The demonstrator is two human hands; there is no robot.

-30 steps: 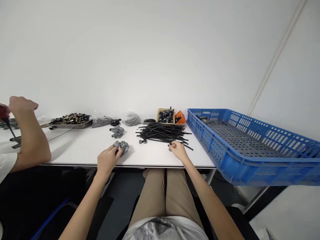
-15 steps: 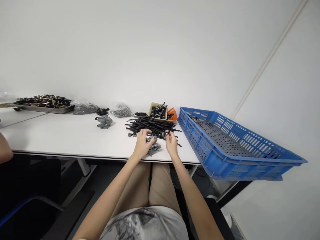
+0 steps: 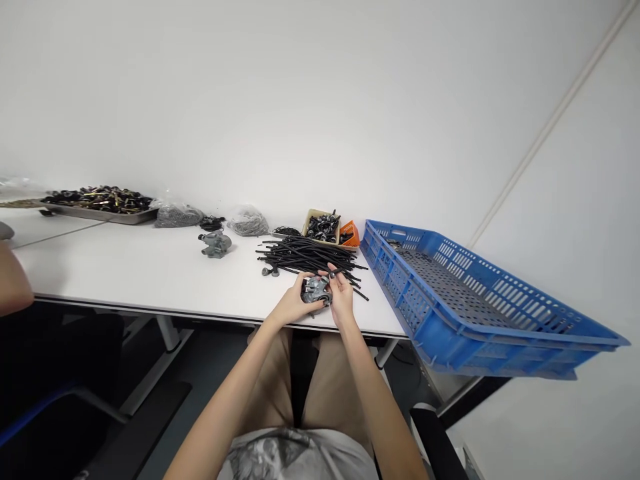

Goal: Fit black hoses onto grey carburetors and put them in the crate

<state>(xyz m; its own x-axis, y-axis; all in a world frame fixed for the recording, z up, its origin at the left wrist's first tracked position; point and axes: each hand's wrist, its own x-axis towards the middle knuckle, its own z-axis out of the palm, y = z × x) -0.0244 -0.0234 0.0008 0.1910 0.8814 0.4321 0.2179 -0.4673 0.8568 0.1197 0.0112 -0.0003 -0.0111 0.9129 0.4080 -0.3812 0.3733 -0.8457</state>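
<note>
A small grey metal part [image 3: 316, 289] is held up just above the near edge of the white table [image 3: 150, 280]. My left hand [image 3: 293, 305] grips it from the left and below. My right hand [image 3: 341, 298] touches its right side and pinches a short black tube with a round metal end against it. Right behind my hands lies a heap of black tubes [image 3: 307, 257]. A second grey metal part [image 3: 215, 244] rests farther left on the table.
A blue slotted crate [image 3: 465, 293] juts off the table's right end. A beige box [image 3: 322, 227] and an orange box [image 3: 349, 234] of small parts, plastic bags [image 3: 247, 221] and a metal tray [image 3: 100, 203] line the back. Another person's arm [image 3: 13, 283] is at far left.
My left hand carried the grey part from the left to in front of me and lifted it. My right hand picked a tube end from the heap and brought it to the part.
</note>
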